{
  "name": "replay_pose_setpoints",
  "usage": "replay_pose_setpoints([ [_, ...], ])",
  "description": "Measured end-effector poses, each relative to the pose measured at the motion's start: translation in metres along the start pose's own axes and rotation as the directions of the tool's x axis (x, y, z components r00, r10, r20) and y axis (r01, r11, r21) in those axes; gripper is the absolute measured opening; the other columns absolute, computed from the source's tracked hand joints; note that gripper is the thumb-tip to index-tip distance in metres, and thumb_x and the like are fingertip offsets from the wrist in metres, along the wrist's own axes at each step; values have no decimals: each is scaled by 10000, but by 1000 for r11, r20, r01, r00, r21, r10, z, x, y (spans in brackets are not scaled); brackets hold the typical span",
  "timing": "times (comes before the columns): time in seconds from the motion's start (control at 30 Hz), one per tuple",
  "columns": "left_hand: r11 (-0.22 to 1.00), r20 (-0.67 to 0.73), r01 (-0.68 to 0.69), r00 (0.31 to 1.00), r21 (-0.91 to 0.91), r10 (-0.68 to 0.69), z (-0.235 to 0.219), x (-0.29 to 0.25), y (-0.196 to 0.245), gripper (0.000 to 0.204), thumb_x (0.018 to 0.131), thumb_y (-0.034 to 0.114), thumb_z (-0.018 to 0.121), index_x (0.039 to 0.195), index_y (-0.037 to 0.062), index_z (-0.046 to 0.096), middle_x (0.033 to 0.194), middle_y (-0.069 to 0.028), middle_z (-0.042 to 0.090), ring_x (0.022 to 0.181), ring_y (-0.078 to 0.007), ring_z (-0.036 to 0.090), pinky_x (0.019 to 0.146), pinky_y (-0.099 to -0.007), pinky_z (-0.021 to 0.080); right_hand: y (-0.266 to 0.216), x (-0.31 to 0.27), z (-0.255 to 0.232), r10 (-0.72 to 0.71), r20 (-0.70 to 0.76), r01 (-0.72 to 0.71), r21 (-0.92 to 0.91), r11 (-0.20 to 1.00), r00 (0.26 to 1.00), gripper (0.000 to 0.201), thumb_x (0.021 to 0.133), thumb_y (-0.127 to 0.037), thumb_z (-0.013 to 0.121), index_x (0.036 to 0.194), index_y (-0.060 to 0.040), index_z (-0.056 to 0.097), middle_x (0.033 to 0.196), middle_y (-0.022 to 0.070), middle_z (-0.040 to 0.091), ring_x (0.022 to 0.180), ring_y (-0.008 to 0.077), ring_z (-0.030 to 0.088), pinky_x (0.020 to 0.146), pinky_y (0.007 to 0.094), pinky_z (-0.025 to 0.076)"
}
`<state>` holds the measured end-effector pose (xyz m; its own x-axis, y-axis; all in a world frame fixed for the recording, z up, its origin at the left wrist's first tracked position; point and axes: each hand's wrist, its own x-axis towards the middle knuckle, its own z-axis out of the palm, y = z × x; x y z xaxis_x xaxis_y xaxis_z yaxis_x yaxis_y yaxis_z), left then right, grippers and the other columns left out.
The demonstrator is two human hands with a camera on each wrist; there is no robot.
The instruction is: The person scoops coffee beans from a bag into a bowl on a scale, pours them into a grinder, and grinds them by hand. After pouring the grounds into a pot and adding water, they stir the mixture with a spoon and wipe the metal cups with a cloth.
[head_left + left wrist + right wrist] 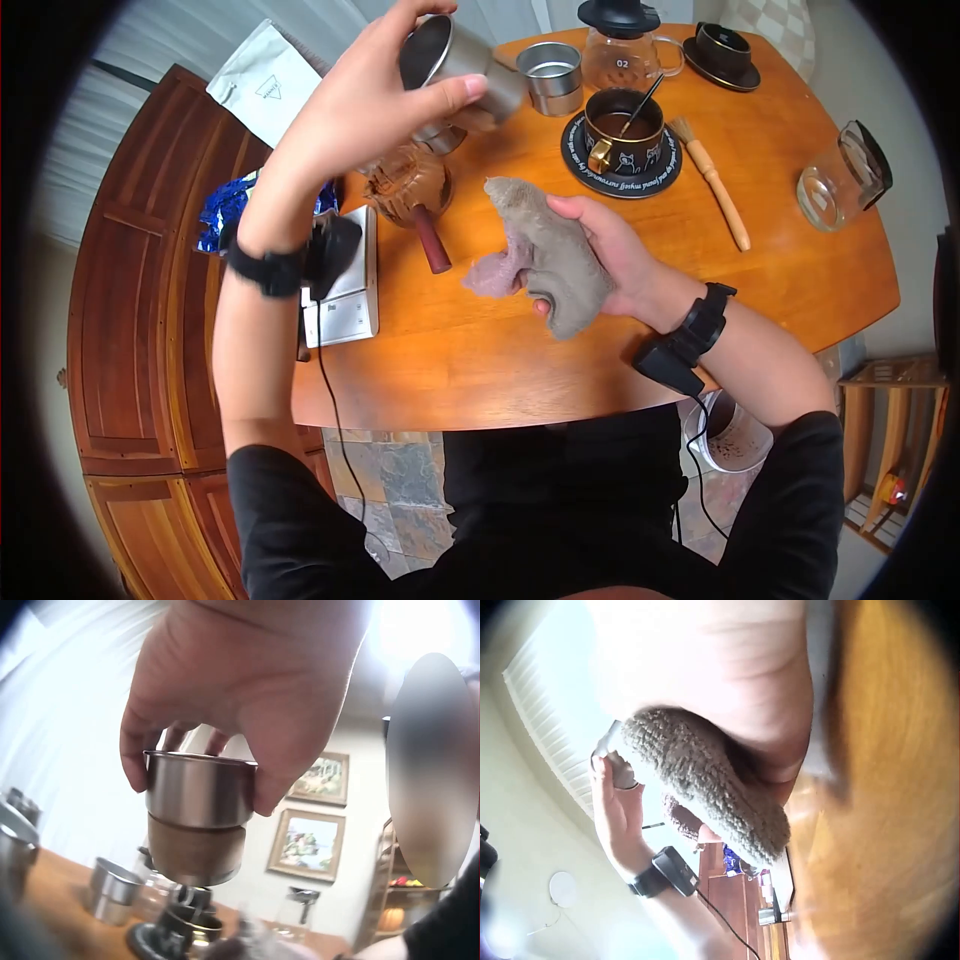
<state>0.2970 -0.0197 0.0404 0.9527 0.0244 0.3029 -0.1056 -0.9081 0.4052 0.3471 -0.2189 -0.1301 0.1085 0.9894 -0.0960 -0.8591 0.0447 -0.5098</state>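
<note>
The left hand (pixel 365 105) holds a metal cup (pixel 470 70) by its rim, raised above the table. In the left wrist view the fingers and thumb of the left hand (pixel 232 697) grip the upper part of the steel cup (pixel 201 791), which has a brownish band lower down. A grey cloth (pixel 560 250) with a pinkish part lies bunched in the right hand (pixel 635 260), the thumb on top. The right wrist view shows the fluffy cloth (pixel 705 780) against the palm of the right hand (pixel 757 697).
On the table (pixel 480 350) are a second metal cup (pixel 552 80), a black cup (pixel 622 125) on its saucer, a brush (pixel 715 190), a glass jar (pixel 840 180), a glass pot (pixel 620 60), a brown vessel with a red handle (pixel 432 240) and a scale (pixel 345 310).
</note>
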Motion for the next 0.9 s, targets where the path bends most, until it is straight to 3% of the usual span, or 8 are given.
replay_pose_setpoints([
  [0.1,949,30,-106,994,298,102,1,32,-39,660,841,321,734,1375,67,442,1287,-210,533,1121,-273,575,883,-363,510,-1,-1,3,-18,34,16,46,999,999,427,964,-412,404,1187,-78,549,1036,120,625,924,279,628,642,377,526],
  [0.2,931,76,-160,987,327,143,18,52,-56,678,809,352,745,1354,63,463,1278,-235,540,1137,-316,576,932,-371,481,0,-2,6,-30,46,25,91,996,999,414,958,-381,391,1175,-67,549,1017,121,623,867,264,622,632,375,521],
  [0.3,950,104,-26,995,310,-6,37,68,-65,704,772,383,753,1339,67,481,1249,-253,554,1148,-369,567,977,-397,452,4,-2,2,-29,108,19,88,996,994,411,955,-361,375,1164,-54,549,1000,124,627,813,251,610,626,373,519],
  [0.47,920,201,12,975,392,-99,54,82,-70,720,752,389,757,1335,66,483,1233,-257,564,1147,-391,563,965,-417,463,7,0,2,-21,170,20,7,1000,985,400,957,-346,369,1143,-47,559,966,114,628,781,238,598,624,365,515],
  [0.57,907,242,32,959,420,-146,61,87,-72,726,756,391,761,1341,68,477,1227,-253,570,1151,-390,563,964,-419,465,8,2,-3,5,190,-10,27,1000,982,407,950,-338,367,1167,-43,544,1008,140,627,812,277,595,678,387,499],
  [0.9,903,326,39,925,428,-194,78,97,-89,783,749,422,792,1367,72,461,1275,-241,572,1184,-394,544,987,-432,444,6,0,2,-6,98,9,-29,1000,995,383,948,-342,405,1137,-52,570,985,113,638,793,227,608,638,358,517],
])
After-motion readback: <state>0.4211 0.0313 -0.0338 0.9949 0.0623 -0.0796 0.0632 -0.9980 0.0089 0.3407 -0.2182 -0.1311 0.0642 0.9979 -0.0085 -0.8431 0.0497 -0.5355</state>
